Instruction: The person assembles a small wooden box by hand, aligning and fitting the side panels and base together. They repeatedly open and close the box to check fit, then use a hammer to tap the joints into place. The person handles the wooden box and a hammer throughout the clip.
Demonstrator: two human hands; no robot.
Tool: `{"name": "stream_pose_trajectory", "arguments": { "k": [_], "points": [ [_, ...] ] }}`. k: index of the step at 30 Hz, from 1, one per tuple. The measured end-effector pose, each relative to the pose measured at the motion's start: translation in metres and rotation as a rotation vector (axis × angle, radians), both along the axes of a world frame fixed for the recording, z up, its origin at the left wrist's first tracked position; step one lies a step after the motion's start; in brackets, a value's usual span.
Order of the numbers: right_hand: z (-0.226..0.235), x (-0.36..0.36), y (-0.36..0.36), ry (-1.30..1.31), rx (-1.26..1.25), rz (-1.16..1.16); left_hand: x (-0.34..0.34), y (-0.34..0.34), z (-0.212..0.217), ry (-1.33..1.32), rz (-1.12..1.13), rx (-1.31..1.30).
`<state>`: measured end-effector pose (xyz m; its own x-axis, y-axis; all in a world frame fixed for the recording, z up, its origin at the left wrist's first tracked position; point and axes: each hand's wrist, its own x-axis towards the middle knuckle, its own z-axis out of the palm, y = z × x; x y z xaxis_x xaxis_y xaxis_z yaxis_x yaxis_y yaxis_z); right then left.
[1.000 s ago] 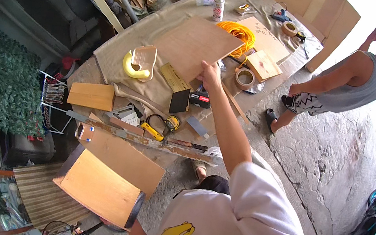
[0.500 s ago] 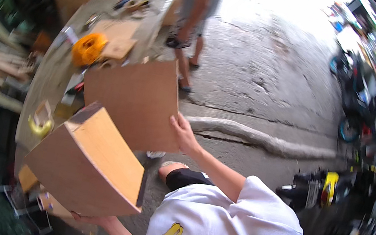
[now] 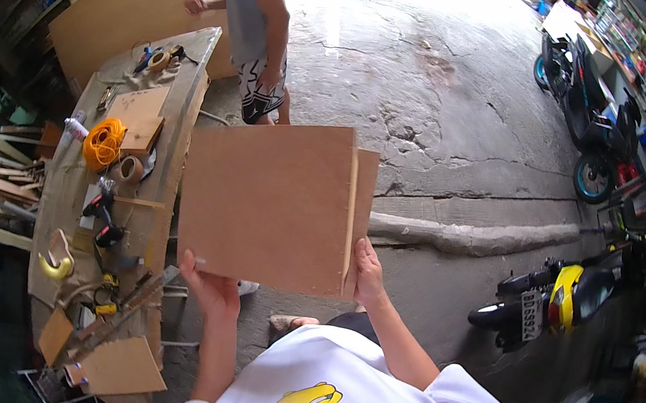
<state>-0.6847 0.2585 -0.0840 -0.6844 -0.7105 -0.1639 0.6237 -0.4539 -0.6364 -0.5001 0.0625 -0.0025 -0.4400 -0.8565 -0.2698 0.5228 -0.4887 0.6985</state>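
Observation:
In front of my body I hold up a wooden box [image 3: 267, 201], its flat reddish-brown side facing me. My left hand [image 3: 212, 290] grips its lower left corner, thumb on the near face. Behind it a plywood panel [image 3: 366, 183] sticks out as a strip along the right. The fingers of my right hand [image 3: 369, 271] close on that panel near its lower right, beside the box's edge. Most of the panel and the inside of the box are hidden from me.
Left of me is a long worktable [image 3: 179, 92] with an orange coil [image 3: 104, 143], tape roll [image 3: 128, 169], cordless drill [image 3: 105, 216] and wood offcuts. A person [image 3: 259, 20] stands beyond it. Motorcycles [image 3: 571, 299] are parked at right; a thick pale ridge [image 3: 471, 233] crosses the floor.
The box has swung up and right, turned to show a flat side, and now overlaps the panel, covering most of it. My left hand has risen with it. My view has shifted too.

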Motion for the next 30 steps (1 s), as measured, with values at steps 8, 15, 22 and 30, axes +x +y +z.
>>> {"name": "stream_pose_trajectory", "arguments": {
  "k": [8, 15, 22, 30],
  "points": [
    [-0.013, -0.086, 0.080, 0.034, -0.141, -0.055, -0.097, 0.070, 0.017, -0.317, -0.240, -0.134],
    [0.011, -0.098, 0.125, 0.013, -0.102, -0.173, -0.104, 0.077, 0.122, -1.444, -0.674, -0.717],
    [0.010, -0.133, 0.131, 0.162, -0.071, -0.126, -0.043, -0.039, 0.062, -0.636, -0.448, -0.446],
    [0.115, -0.179, 0.053, 0.275, 0.178, 0.028, -0.070, -0.059, 0.097, -0.081, -0.635, -0.109]
  ]
}}
